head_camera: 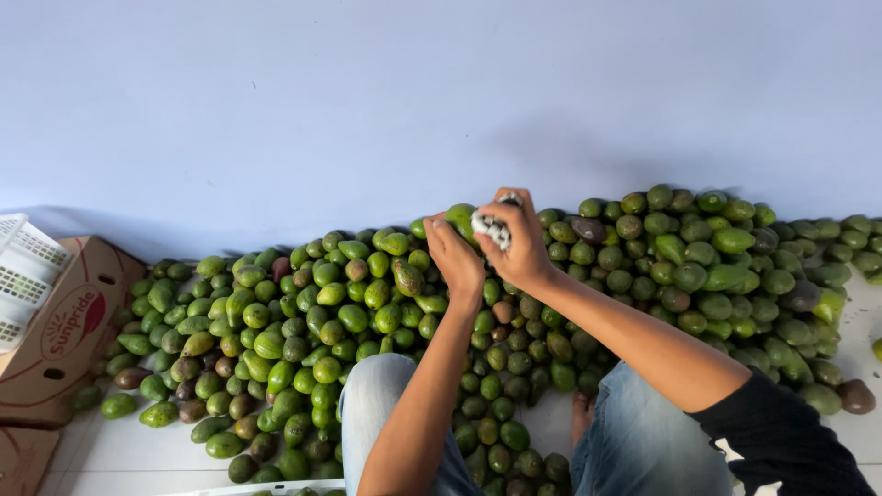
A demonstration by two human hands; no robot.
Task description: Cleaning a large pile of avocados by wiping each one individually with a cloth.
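We hold up one green avocado [460, 219] in our left hand [457, 257], with the fingers curled round it. Our right hand [514, 241] is closed on a white and dark cloth [491, 229], and the cloth touches the avocado. Both hands are high above the big pile of avocados [312, 321] on the white floor [110, 455]. The pile runs along the blue wall [367, 101]. Our knees in blue jeans [377, 395] are at the near edge of the floor. A brown cardboard box [69, 331] and a white crate [23, 276] sit at the left edge.
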